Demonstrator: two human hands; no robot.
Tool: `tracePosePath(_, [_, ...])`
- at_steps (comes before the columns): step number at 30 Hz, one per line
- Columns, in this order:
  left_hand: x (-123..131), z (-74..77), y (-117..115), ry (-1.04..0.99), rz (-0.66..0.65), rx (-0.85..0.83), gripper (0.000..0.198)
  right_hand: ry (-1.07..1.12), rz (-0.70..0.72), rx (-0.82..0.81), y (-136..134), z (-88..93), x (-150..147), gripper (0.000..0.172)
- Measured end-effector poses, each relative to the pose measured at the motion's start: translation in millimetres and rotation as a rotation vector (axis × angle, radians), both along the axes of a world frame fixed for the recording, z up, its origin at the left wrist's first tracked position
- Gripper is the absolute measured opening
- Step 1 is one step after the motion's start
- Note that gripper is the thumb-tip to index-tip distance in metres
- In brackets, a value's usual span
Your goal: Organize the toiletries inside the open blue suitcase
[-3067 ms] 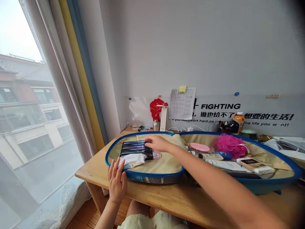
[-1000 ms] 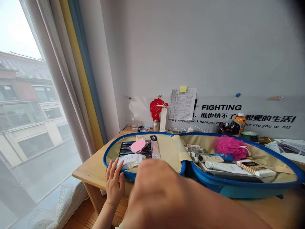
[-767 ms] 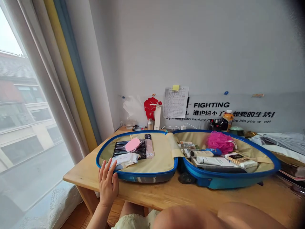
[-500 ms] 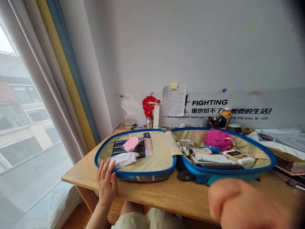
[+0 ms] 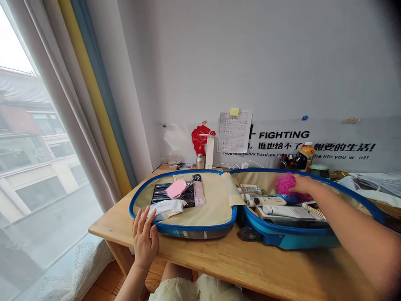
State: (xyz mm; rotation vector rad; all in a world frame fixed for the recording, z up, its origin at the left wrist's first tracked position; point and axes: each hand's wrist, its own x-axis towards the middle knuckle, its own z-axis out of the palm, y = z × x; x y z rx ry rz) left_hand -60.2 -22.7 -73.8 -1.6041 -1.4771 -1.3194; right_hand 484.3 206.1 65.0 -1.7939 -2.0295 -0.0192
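A blue suitcase lies wide open on the wooden desk. My left hand rests flat, fingers apart, on the near left rim of its left half. That half holds a black pen set, a pink round pad and a white packet. My right hand reaches into the right half and closes on the pink bath pouf. Beside it lie white tubes and small bottles.
An orange drink bottle, a green bowl, a small metal bottle and cables stand at the desk's back against the wall. Papers and bags lie at the far right. Curtains and a window are on the left.
My right hand pulled back from the left half, leaving the pink pad on the pen set, swung across near the camera and now grips the pink pouf. The left hand stayed put.
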Motion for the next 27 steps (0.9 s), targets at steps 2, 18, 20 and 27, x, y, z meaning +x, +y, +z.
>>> tracePosePath(2, [1,0.4,0,-0.001,-0.002,0.004,0.045,0.044,-0.116,-0.03,0,-0.9,1,0.035])
tracePosePath(18, [2,2.1,-1,-0.036,-0.003,-0.003,0.043,0.366,0.471,0.19,-59,52.6,-276,0.018])
tracePosePath(20, [2,1.2,0,-0.036,-0.003,-0.006,0.043,0.352,0.616,0.146,-71,40.6,-336,0.014])
tracePosePath(27, [2,-0.6,0,-0.043,-0.003,-0.003,0.041,0.286,0.861,-0.122,-95,1.0,-449,0.027])
